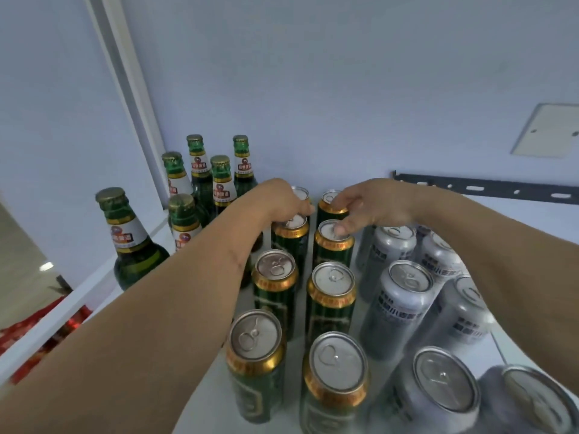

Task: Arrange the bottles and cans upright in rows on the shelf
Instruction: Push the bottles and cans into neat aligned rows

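Note:
Green cans with gold rims stand upright in two columns on the white shelf (529, 214). My left hand (279, 200) reaches over the left column and its fingers curl round the top of a green can (289, 242) near the back. My right hand (366, 205) grips the rearmost green can (326, 211) of the right column, fingers on its rim, thumb low at its front just above the can in front of it (332, 249). Several green glass bottles (221, 183) with gold caps stand upright at the back left. Silver cans (398, 305) stand upright on the right.
The white back wall is close behind the rows, with a dark slotted bracket (488, 187) at shelf level on the right and a blank wall plate (546, 131) above it. The shelf's left edge (78, 299) drops to red packaging (34, 343) below.

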